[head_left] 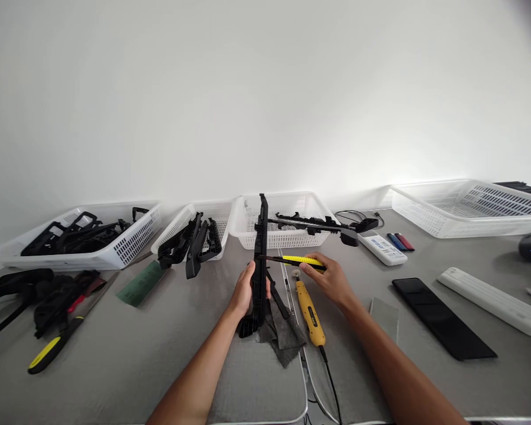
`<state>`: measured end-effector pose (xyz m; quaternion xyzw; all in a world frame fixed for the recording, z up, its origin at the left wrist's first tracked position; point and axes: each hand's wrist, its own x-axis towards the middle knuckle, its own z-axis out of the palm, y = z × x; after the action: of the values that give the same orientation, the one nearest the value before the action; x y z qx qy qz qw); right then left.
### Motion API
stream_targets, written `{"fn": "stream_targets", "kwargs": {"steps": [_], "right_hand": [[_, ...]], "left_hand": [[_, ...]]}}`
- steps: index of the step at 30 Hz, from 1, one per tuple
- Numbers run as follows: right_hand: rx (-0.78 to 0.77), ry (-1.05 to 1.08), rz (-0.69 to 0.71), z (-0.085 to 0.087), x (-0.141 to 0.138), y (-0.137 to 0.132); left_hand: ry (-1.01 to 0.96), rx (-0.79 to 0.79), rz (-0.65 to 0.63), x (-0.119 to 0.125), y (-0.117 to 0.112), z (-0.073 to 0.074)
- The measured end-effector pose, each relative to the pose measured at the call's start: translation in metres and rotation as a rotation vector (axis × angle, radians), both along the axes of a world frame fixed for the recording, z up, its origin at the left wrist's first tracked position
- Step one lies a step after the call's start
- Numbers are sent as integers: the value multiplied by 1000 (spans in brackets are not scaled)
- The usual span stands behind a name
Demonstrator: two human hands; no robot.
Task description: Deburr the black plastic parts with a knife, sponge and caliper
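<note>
My left hand [244, 292] is closed around a long black plastic trim part [259, 248], which stands nearly upright before me. Between the thumb and fingers of my right hand [330, 277] is a slim file-like tool [298, 260] with a yellow-and-black ribbed handle. Its thin dark shaft points left, and the tip meets the side of the black part at about mid-height. Whether it sits in a slot there I cannot tell. Below my hands, a grey cloth [285, 339] lies on the table, beside a yellow corded rotary tool [310, 313].
White baskets with black parts stand along the wall: a left basket [137, 236], a small basket [223, 215] and a middle basket [248, 239]. A saw [55, 348] lies left, near a green sheet [141, 284]. Rightward are a black panel [442, 316] and a white bar [491, 301].
</note>
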<state>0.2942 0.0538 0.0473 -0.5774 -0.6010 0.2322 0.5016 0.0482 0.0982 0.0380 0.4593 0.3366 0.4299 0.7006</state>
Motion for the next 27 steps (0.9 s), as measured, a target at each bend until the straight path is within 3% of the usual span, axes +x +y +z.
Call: {"fn": "stream_targets", "kwargs": {"steps": [13, 18, 24, 27], "right_hand": [[-11, 70, -27, 0, 2, 0], [-24, 49, 24, -3, 2, 0], [-8, 71, -62, -3, 1, 1], [-33, 70, -3, -2, 0, 1]], "left_hand": [[46, 88, -22, -1, -3, 1], [29, 88, -29, 0, -4, 3], [8, 82, -26, -1, -4, 3], [7, 81, -26, -3, -3, 2]]}}
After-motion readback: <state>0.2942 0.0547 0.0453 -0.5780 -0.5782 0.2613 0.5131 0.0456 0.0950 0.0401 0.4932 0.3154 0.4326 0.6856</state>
